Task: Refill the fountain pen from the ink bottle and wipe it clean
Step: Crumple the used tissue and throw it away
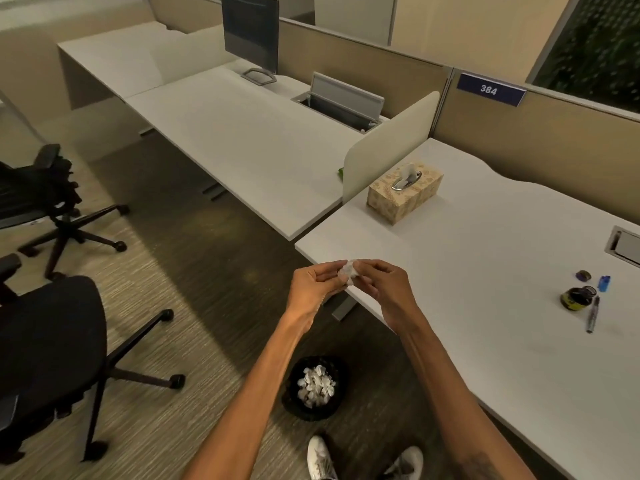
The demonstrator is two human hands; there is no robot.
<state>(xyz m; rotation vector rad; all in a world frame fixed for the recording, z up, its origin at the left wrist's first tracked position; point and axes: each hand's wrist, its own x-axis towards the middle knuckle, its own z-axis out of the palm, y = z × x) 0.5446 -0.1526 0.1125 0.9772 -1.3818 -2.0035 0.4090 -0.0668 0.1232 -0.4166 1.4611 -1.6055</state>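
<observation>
A crumpled white tissue [349, 272] is pinched between my left hand [313, 287] and my right hand [382, 289], held over the near left corner of the white desk [485, 271]. Far to the right on the desk lies the fountain pen [593, 315], beside the open ink bottle [576, 296]. The bottle's dark cap [583, 275] and a small blue object [604, 283] sit just behind the bottle. A patterned tissue box [405, 195] stands at the desk's back left, a tissue sticking out of its top.
A black waste bin [317, 388] with several crumpled tissues stands on the carpet below my hands. Two black office chairs [45, 341] are at the left. A neighbouring desk carries a monitor [250, 32]. A low divider [388, 150] separates the desks.
</observation>
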